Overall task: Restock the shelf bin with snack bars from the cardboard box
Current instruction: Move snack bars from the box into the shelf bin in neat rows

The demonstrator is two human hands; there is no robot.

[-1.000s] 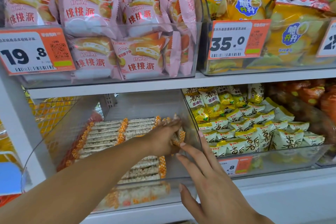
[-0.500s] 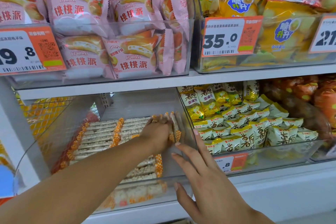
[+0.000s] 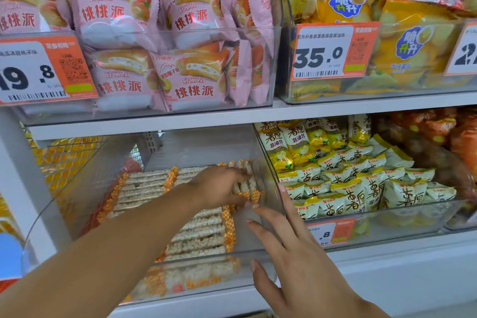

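A person reaches into a clear shelf bin (image 3: 268,204) on the lower shelf (image 3: 387,261), the left hand (image 3: 219,186) gripping a small bunch of snack bars (image 3: 247,183) standing on end against the bin's right wall. The right hand (image 3: 291,248) hovers at the front right corner, fingers spread and holding nothing. More bars (image 3: 198,235) lie in flat rows across the bin floor. Let go unsupported, the upright bunch could topple across those rows. The cardboard box is out of view.

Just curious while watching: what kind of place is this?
Most likely a snack shop: price tags on clear bins, shelves packed with wrapped snacks, and a left hand stocking bars.
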